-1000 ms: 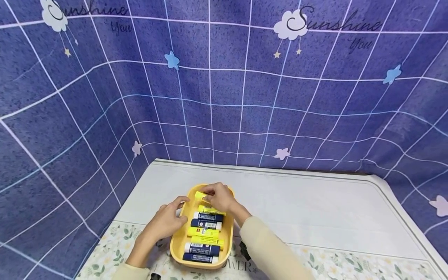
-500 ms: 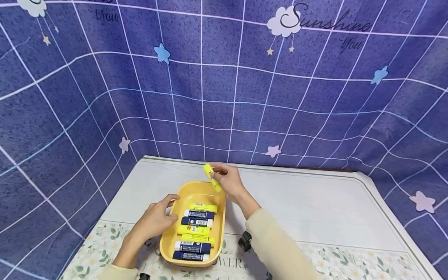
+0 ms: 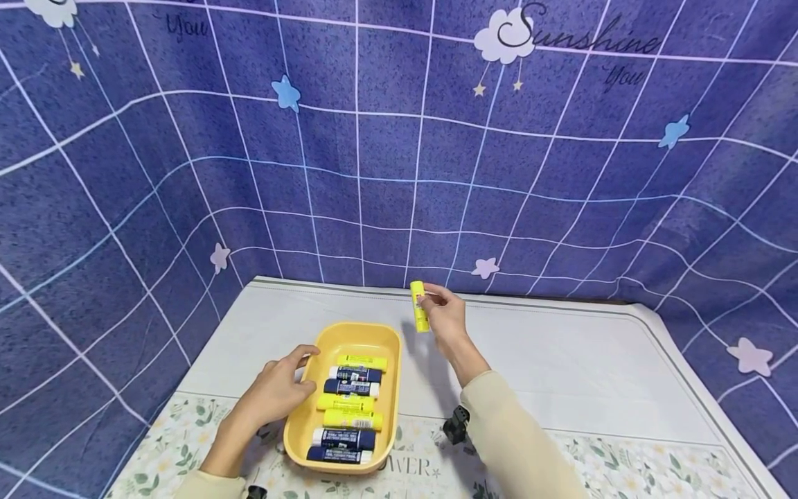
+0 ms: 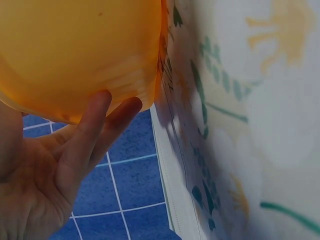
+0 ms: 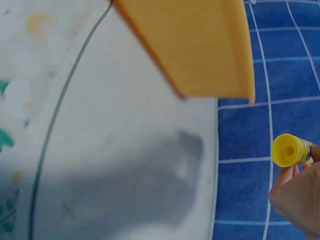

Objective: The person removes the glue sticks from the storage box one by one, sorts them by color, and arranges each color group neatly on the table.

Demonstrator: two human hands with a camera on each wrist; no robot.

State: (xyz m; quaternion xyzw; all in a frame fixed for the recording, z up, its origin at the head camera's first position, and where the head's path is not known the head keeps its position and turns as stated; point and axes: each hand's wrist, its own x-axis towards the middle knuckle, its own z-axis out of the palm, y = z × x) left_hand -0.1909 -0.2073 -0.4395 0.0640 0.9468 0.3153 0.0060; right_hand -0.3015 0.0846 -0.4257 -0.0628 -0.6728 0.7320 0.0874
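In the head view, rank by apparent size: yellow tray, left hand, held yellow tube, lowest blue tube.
1. Yellow tray
2. Left hand
3. Held yellow tube and lowest blue tube: too alike to rank; the right hand partly covers the held one.

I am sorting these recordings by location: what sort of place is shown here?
Probably a screened-off tabletop workspace; the room beyond is hidden. Blue star-patterned fabric rises behind a white table cover with flower print, on which a yellow tray holds tubes.
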